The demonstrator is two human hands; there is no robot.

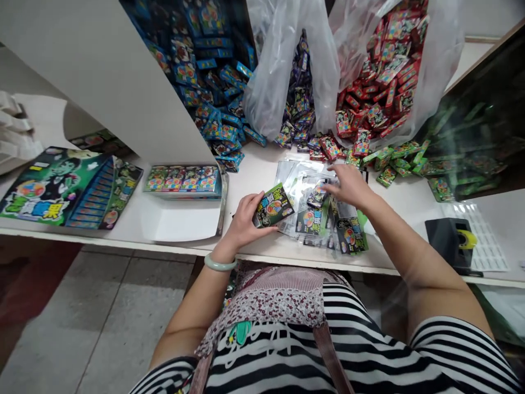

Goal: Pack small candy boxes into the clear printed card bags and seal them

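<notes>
My left hand [246, 221] is closed on a small printed packet [274, 206], black and green with colourful lettering, holding it tilted over the table. Over a heap of clear plastic bags and printed cards [314, 219], my right hand [348, 185] has its thumb and a finger apart. A small dark printed box [317, 195] lies just by the thumb tip; whether the thumb touches it I cannot tell. Several more black and green cards [351, 235] lie under the right wrist.
Blue boxes [229, 131], purple boxes [301, 104], red boxes [371, 104] and green boxes [404, 158] spill at the back. An open carton [178, 219] holds a row of small boxes. A display box [45, 189] lies far left, a tape dispenser [449, 243] right.
</notes>
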